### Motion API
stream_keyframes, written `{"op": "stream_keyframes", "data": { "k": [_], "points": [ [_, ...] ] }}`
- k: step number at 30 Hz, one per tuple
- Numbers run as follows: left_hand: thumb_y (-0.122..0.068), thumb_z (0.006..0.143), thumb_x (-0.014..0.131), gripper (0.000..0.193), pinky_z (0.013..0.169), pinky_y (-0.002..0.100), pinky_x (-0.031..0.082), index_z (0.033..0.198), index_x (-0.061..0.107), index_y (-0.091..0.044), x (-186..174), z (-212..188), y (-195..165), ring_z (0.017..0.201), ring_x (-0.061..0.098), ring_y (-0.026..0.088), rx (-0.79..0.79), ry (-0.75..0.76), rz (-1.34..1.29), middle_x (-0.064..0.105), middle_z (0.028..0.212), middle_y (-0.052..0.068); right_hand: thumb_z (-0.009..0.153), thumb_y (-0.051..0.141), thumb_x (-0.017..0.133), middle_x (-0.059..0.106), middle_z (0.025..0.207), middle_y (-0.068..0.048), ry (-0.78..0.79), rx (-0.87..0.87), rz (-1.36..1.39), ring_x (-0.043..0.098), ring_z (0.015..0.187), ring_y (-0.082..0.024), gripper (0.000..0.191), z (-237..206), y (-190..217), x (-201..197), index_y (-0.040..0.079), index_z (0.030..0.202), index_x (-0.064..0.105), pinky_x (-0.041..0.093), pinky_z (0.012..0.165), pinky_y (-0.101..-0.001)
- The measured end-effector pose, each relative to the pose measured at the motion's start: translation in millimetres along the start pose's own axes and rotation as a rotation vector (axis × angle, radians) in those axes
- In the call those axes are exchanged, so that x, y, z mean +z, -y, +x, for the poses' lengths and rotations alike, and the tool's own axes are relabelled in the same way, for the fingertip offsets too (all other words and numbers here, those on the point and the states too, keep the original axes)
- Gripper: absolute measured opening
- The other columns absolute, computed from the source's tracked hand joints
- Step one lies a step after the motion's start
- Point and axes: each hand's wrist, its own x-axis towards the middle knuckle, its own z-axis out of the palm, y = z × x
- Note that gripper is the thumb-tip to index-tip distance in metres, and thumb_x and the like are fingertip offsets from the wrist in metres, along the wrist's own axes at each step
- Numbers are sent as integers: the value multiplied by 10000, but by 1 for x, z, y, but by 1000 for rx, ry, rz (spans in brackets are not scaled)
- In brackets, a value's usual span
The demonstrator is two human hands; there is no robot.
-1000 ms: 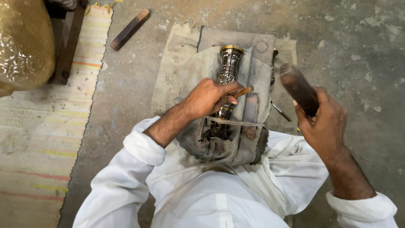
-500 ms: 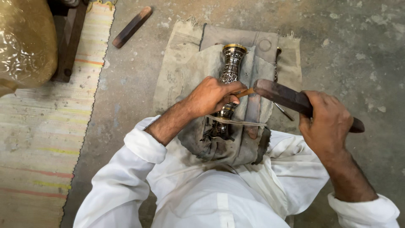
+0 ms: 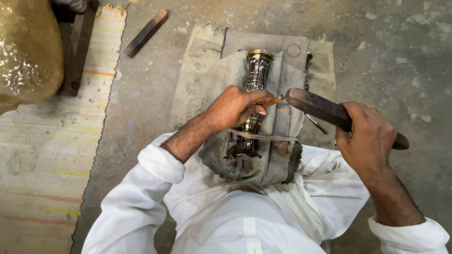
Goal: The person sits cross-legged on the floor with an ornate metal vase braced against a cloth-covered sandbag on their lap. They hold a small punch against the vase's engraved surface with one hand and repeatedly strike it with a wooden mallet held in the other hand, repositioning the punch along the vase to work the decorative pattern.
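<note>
The engraved metal vase (image 3: 254,89) is lying lengthwise on a grey cloth (image 3: 221,75) draped over the person's lap, its gold-rimmed mouth pointing away from the body and its foot tucked into the folds nearest the white shirt. The left hand (image 3: 233,107) is resting across the middle of the vase, fingers curled tight around a thin chisel (image 3: 272,100) whose wooden-coloured end is sticking out to the right of the vase; where its tip is meeting the metal is hidden by the hand. Just right of that end, the rounded head of a dark wooden mallet (image 3: 325,112) is hovering very near or touching it; contact cannot be told. The right hand (image 3: 367,138) is gripping the mallet's handle in a closed fist, well to the right of the vase. A thin metal rod (image 3: 314,123) is lying on the cloth beside the vase, beneath the mallet. Beyond the vase to the upper left, a wooden stick (image 3: 146,33) is lying on the concrete floor (image 3: 391,51). Far left of the vase, a striped mat (image 3: 42,155) is covering the floor, with a large brass vessel (image 3: 26,51) sitting at its top.
</note>
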Motion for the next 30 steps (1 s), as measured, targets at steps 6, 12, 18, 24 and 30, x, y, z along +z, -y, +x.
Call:
{"op": "stream_keyframes", "data": {
  "k": [6, 12, 18, 24, 30],
  "points": [
    [-278, 933, 754, 337, 691, 428, 588, 1211, 641, -126, 3, 5, -2, 835, 764, 324, -95, -26, -12, 782, 924, 93, 942, 131, 785, 692, 936, -108, 28, 235, 243, 689, 833, -311, 327, 12, 4, -7, 71, 1217, 618, 517, 778, -452],
    [-255, 934, 767, 307, 706, 426, 597, 1184, 647, -122, 1, 10, -7, 853, 780, 291, -98, 12, -16, 801, 935, 80, 896, 157, 790, 675, 856, -147, 242, 343, 150, 687, 787, -349, 352, 23, 7, -13, 58, 1178, 603, 514, 752, -467],
    [-185, 925, 777, 365, 696, 393, 608, 1249, 632, -100, -10, 11, -17, 821, 787, 247, -197, -107, -125, 791, 963, 112, 855, 153, 782, 731, 926, -113, 405, 179, -31, 704, 861, -290, 368, 13, -11, -7, 138, 1204, 664, 522, 760, -438],
    [-172, 859, 837, 344, 691, 390, 589, 1130, 649, -76, -7, 30, -18, 828, 806, 233, -260, -11, -164, 800, 885, 116, 863, 198, 796, 696, 937, -24, 437, 415, 668, 629, 844, -129, 367, -1, -23, 27, 78, 1178, 650, 517, 733, -332],
    [-168, 812, 847, 376, 754, 429, 588, 1136, 671, -91, 0, 49, -24, 872, 780, 290, -270, 69, -33, 789, 884, 129, 861, 213, 795, 638, 888, -8, 477, 427, 782, 570, 816, -102, 397, -10, -38, 40, 53, 1185, 630, 491, 708, -302]
  ]
}}
